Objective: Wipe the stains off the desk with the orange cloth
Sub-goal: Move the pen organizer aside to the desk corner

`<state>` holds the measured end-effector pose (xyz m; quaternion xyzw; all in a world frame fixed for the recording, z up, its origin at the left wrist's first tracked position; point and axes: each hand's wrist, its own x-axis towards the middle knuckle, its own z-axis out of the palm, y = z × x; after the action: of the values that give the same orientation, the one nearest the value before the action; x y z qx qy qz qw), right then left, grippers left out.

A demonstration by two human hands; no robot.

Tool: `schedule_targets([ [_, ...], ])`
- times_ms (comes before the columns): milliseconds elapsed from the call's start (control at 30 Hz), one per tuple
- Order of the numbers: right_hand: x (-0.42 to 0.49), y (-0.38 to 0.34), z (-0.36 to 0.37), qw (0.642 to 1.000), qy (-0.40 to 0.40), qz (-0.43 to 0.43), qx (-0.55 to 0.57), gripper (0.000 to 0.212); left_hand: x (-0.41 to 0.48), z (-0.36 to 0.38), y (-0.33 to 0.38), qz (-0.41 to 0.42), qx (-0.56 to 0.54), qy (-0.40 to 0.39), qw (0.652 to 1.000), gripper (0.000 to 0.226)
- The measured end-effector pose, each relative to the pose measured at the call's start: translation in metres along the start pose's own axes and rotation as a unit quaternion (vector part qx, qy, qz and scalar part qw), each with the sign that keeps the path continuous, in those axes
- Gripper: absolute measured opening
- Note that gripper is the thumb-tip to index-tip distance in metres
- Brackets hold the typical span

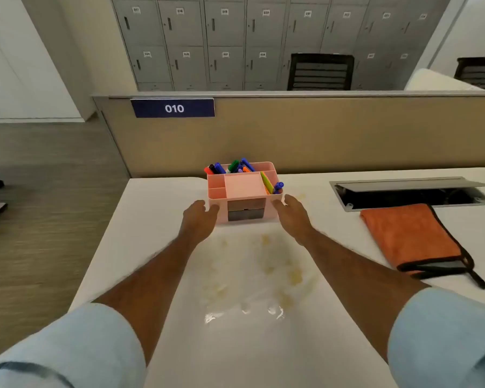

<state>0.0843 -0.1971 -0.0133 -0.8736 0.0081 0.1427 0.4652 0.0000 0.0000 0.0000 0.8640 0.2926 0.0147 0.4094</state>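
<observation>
Cloth [412, 236], orange, lies untouched at right of frame on the surface [157, 219]; soft and light, I would pinch its near edge. Left hand [199, 219] and right hand [291, 217] are spread beside the pink organizer [244, 191].

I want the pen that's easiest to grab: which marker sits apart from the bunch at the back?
The blue-purple marker at the pink organizer's right front corner; the others cluster in its back compartment.
</observation>
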Motion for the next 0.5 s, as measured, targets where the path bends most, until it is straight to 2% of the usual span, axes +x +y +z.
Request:
schedule_targets([
  [100,0.016,-0.005,0.003,0.997,0.007,0.043,0.06,0.065,0.018,0.001,0.006,-0.043,-0.041,-0.014,0.998,0.05],
  [233,0.024,-0.011,0.003,0.994,0.01,0.029,0.106,0.049,0.036,0.0,0.005,-0.094,-0.132,-0.032,0.986,0.043],
  [333,0.028,-0.01,0.007,0.993,0.052,0.009,0.101,0.048,0.044,-0.002,0.007,-0.075,-0.131,-0.017,0.988,0.037],
  [500,0.032,-0.013,0.014,0.99,0.061,0.004,0.128,0.019,0.05,-0.014,0.005,-0.043,-0.099,0.021,0.994,0.023],
])
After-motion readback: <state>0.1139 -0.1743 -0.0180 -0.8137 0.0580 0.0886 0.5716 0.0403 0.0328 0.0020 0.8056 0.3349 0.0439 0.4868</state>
